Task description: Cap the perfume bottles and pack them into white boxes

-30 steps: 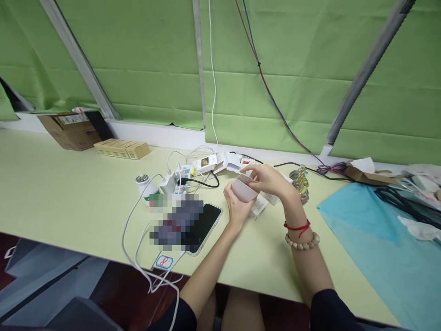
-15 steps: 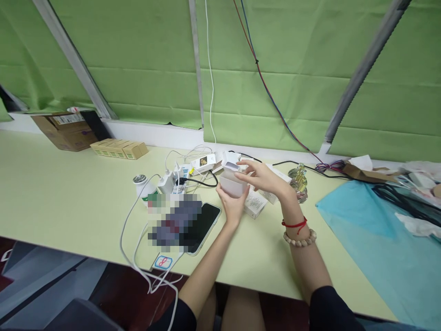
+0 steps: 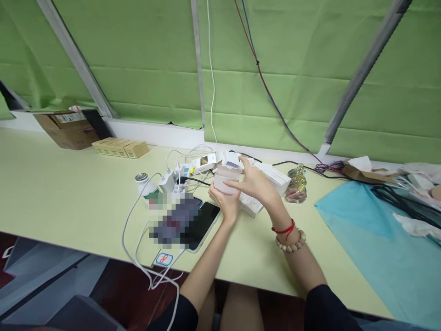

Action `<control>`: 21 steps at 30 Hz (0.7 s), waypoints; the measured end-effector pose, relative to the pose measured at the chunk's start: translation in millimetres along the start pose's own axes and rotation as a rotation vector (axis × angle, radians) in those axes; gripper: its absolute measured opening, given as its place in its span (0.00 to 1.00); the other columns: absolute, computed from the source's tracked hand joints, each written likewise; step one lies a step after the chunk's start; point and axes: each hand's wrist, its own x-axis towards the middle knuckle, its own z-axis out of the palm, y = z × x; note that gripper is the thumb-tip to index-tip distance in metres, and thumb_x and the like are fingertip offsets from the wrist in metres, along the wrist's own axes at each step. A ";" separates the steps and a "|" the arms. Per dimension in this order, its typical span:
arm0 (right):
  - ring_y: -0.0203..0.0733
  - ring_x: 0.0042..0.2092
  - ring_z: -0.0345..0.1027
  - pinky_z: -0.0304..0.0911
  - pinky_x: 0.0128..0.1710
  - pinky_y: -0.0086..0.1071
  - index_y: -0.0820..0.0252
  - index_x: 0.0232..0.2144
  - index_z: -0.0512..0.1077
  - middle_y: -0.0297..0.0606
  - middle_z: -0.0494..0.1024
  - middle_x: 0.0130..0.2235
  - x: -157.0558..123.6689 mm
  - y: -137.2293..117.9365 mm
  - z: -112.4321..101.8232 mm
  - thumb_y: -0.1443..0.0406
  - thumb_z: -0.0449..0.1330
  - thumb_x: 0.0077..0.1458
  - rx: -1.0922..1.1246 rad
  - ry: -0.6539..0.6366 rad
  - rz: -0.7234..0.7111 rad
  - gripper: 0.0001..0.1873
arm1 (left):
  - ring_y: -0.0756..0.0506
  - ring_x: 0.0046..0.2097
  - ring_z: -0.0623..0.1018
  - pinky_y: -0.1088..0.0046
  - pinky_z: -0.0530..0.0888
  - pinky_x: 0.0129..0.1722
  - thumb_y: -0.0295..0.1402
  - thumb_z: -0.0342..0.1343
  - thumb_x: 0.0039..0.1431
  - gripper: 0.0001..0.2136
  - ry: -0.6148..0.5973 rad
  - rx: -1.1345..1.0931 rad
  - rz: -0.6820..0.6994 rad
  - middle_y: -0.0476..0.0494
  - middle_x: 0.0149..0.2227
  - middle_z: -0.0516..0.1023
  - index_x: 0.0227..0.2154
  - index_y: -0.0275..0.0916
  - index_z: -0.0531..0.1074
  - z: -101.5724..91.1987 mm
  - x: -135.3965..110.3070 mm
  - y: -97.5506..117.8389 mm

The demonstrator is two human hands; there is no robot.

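Observation:
Over the middle of the table, my left hand [image 3: 226, 204] grips a small white box [image 3: 225, 185] from below, with a translucent whitish flap or sheet standing at its top. My right hand [image 3: 254, 181] is at the box's right side, fingers spread apart. Its thumb reaches across the front of the box and seems to touch it. Just behind lies another opened white box [image 3: 231, 158]. Beneath and right of my hands are a flat white printed box [image 3: 251, 205] and a longer white box [image 3: 278, 179].
A glass bottle [image 3: 296, 184] stands right of the boxes. At left are a phone [image 3: 203, 225], a white jar [image 3: 142, 184], plugs with white cables [image 3: 167, 181], and a row of small tan boxes [image 3: 120, 148]. Blue sheeting [image 3: 372, 230] covers the right side.
My right hand has moved left and lower against the small white box, its thumb now across the front. The box has shifted slightly left with my left hand.

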 end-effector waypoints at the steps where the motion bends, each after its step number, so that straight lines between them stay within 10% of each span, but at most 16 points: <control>1: 0.52 0.42 0.70 0.62 0.37 0.37 0.66 0.62 0.50 0.49 0.76 0.39 -1.8 -2.5 1.8 0.51 0.63 0.45 -0.018 -0.004 0.043 0.48 | 0.36 0.55 0.63 0.55 0.62 0.54 0.30 0.63 0.39 0.35 0.014 0.018 -0.001 0.31 0.50 0.62 0.51 0.36 0.53 -0.3 0.6 0.0; 7: 0.57 0.38 0.72 0.63 0.37 0.43 0.73 0.64 0.40 0.54 0.76 0.35 -9.9 -16.2 34.8 0.49 0.60 0.46 -0.072 -0.094 0.138 0.54 | 0.35 0.55 0.62 0.52 0.61 0.54 0.31 0.58 0.48 0.29 0.044 0.052 0.000 0.29 0.51 0.62 0.53 0.35 0.54 -2.3 0.3 -5.3; 12: 0.58 0.40 0.71 0.63 0.39 0.47 0.70 0.64 0.30 0.59 0.72 0.43 -8.6 -27.9 62.0 0.47 0.57 0.47 0.035 0.177 0.096 0.57 | 0.40 0.56 0.64 0.55 0.65 0.53 0.30 0.48 0.58 0.22 0.030 -0.031 0.088 0.31 0.53 0.61 0.55 0.39 0.53 -0.5 0.4 -12.6; 21: 0.54 0.43 0.67 0.66 0.37 0.44 0.53 0.63 0.39 0.51 0.60 0.51 11.4 0.6 34.0 0.55 0.57 0.45 0.017 0.456 0.004 0.47 | 0.39 0.60 0.60 0.58 0.65 0.55 0.35 0.59 0.50 0.39 -0.213 -0.192 0.442 0.30 0.58 0.56 0.61 0.40 0.42 7.4 -14.3 -10.4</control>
